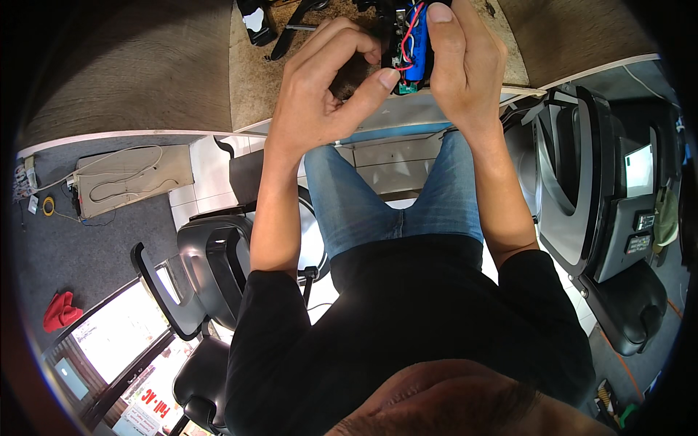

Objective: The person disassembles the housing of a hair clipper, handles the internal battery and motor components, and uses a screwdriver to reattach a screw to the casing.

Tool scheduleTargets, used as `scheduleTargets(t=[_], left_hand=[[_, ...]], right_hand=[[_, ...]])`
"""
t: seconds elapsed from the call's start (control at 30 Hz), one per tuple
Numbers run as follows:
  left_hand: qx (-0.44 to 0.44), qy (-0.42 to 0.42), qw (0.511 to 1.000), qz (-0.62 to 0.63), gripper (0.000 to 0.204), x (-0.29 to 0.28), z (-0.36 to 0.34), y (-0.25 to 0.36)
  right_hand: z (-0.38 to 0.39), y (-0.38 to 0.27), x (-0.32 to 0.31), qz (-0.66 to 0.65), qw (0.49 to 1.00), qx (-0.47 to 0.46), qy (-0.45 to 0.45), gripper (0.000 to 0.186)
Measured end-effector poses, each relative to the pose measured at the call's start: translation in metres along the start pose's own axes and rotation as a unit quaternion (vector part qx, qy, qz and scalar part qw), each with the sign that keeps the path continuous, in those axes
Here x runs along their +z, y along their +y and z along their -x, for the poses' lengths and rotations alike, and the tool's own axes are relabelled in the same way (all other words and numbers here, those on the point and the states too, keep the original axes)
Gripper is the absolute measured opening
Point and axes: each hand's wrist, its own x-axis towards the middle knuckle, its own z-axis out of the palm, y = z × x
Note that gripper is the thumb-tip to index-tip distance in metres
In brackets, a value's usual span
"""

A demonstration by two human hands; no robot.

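Note:
Both my hands are at an opened black electronic device [390, 43] at the top middle, over the front edge of the worktable. A blue cylindrical battery [417, 54] lies inside it, with red and white wires [408, 33] beside the battery. A small green circuit board [407, 88] shows at its near end. My right hand [467, 69] grips the right side, thumb lying along the casing. Curled at the left edge, my left hand [327, 83] has its thumb tip and bent index finger against the device. The device's far end is cut off by the frame.
On the worn brown tabletop [251, 94], left of my hands, lie a black-and-white object [256, 23], a black strap-like piece [285, 45] and a thin silver tool [301, 27]. Black chairs [218, 254] flank me. A beige board with cables [131, 178] and a red cloth [62, 312] are on the floor.

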Motion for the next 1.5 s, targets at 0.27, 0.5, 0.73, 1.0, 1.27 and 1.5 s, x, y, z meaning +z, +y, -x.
scheduleTargets(t=[0.27, 0.5, 0.73, 1.0, 1.27, 1.5], left_hand=[[0.003, 0.004, 1.0, 0.01, 0.022, 0.001, 0.0, -0.002], [-0.003, 0.004, 1.0, 0.015, 0.022, 0.001, 0.001, -0.003], [-0.009, 0.002, 1.0, 0.017, 0.022, 0.001, 0.001, -0.003], [-0.008, 0.004, 1.0, 0.015, 0.02, 0.002, 0.0, -0.001], [-0.021, 0.001, 1.0, 0.016, 0.019, 0.001, 0.0, 0.001], [-0.027, -0.003, 1.0, 0.003, 0.021, 0.0, 0.0, 0.001]], right_hand=[[-0.001, 0.002, 0.001, 0.003, 0.999, -0.037, 0.008, 0.027], [0.001, 0.003, -0.002, 0.02, 1.0, -0.009, -0.014, 0.028], [0.001, 0.004, 0.004, -0.002, 1.0, -0.008, 0.018, 0.028], [0.002, 0.011, 0.003, 0.003, 1.0, -0.022, 0.011, 0.027], [-0.001, 0.002, 0.001, -0.006, 1.0, -0.017, 0.005, 0.027], [0.002, 0.004, 0.001, 0.017, 0.999, 0.04, 0.005, 0.026]])
